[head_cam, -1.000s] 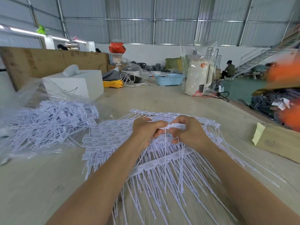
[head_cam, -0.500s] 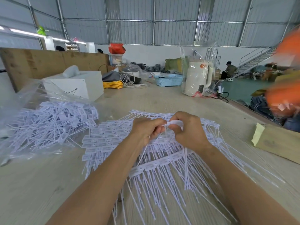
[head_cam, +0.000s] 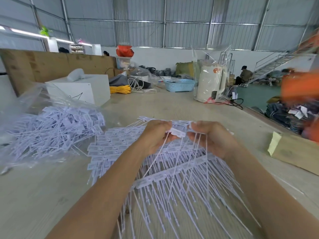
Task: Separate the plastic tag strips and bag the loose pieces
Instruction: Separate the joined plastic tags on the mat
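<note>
A pile of white plastic tag strips (head_cam: 120,149) lies spread on the wooden table, their long thin tails pointing toward me. Above the pile my left hand (head_cam: 156,135) pinches a loose tag (head_cam: 177,132) with its tail hanging down. My right hand (head_cam: 212,137) holds a bunch of tags whose tails dangle below it. A small gap separates the two hands. At the left a clear plastic bag (head_cam: 34,104) lies open, with a heap of loose tags (head_cam: 57,125) in it.
A white box (head_cam: 82,90) stands behind the bag. A cardboard box (head_cam: 296,152) sits at the right table edge. Farther back are a blue basket (head_cam: 179,85), a bagged white kettle (head_cam: 210,83) and yellow cable (head_cam: 120,89). A blurred orange-sleeved person (head_cam: 300,87) moves at far right.
My hands were pressed together on one tag strip; they have now pulled apart sideways, the left keeping a single tag and the right keeping the rest.
</note>
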